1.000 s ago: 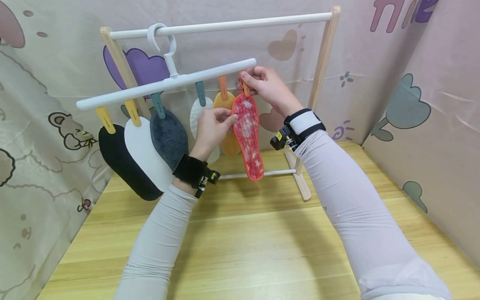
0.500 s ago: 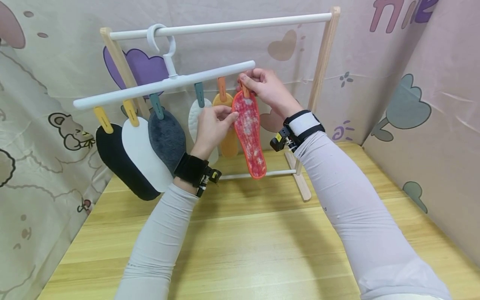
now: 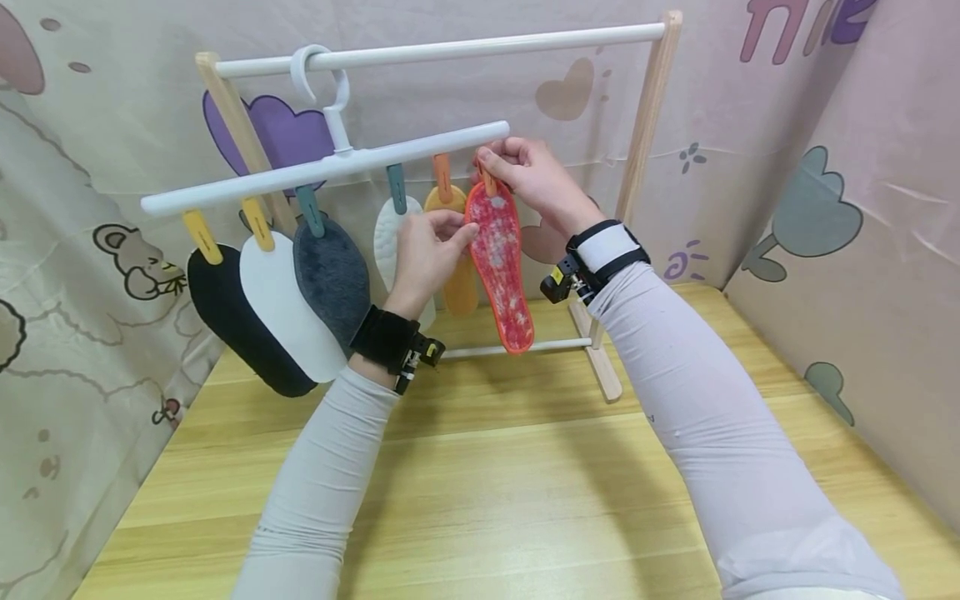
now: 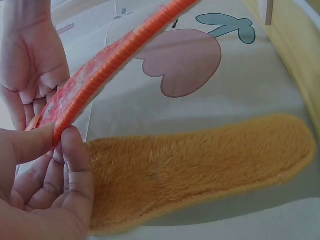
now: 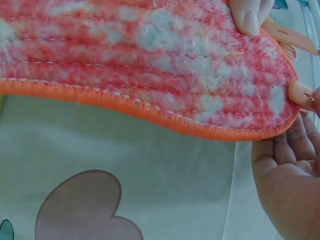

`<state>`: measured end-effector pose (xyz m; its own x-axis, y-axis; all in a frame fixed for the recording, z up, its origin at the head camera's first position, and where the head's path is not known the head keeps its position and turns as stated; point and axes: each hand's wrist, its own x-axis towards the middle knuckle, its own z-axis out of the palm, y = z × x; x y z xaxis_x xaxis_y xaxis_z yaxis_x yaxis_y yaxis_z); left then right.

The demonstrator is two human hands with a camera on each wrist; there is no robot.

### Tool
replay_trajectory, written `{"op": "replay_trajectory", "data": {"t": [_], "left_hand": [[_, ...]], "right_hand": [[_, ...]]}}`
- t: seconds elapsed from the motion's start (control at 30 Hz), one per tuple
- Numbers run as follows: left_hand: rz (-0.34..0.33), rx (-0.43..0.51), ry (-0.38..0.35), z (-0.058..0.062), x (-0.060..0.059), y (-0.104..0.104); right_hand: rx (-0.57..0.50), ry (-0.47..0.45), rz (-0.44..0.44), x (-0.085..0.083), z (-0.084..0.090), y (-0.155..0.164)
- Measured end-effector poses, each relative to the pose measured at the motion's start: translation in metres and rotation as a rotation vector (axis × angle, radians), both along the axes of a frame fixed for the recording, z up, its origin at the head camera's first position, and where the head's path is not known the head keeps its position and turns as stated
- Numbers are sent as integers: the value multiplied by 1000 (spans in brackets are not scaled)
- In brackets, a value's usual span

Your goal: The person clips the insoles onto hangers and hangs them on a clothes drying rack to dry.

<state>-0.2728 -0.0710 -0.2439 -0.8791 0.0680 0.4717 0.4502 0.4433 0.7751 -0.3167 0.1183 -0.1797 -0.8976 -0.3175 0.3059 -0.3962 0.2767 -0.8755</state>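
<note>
A red and white fuzzy insole (image 3: 498, 258) with an orange edge hangs near the right end of a white clip hanger (image 3: 247, 183). My left hand (image 3: 429, 254) pinches its left edge between thumb and fingers, as the left wrist view also shows. At the insole's top, my right hand (image 3: 532, 171) grips an orange clothespin (image 5: 300, 95), whose tip lies over the insole in the right wrist view. Just behind the left hand hangs a yellow-brown fuzzy insole (image 4: 200, 170) from another orange clothespin (image 3: 442, 177). A white insole (image 3: 386, 237) is partly hidden by the left hand.
Black (image 3: 240, 325), white (image 3: 288, 308) and dark grey (image 3: 330, 267) insoles hang from clothespins on the hanger's left half. The tilted hanger hooks over the white rod (image 3: 465, 53) of a wooden rack (image 3: 651, 125). Below is a wood-grain table (image 3: 480, 492); patterned cloth surrounds it.
The hanger's left end has shifted slightly left with its insoles. The red insole's lower end has swung a little right and up. Both hands keep their hold.
</note>
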Motion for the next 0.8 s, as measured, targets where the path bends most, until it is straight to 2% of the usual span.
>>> {"op": "replay_trajectory", "data": {"t": [0.37,0.57,0.8], "left_hand": [[-22,36,-71,-8,-1,-5],[-27,26,-79,-11,-2,-7],[-32,2,-80,-13,-1,-11]], "right_hand": [[50,12,4,-2,-11,-3],[64,34,-21,-3,-15,-9],[139,73,-54,0,-19,-10]]}}
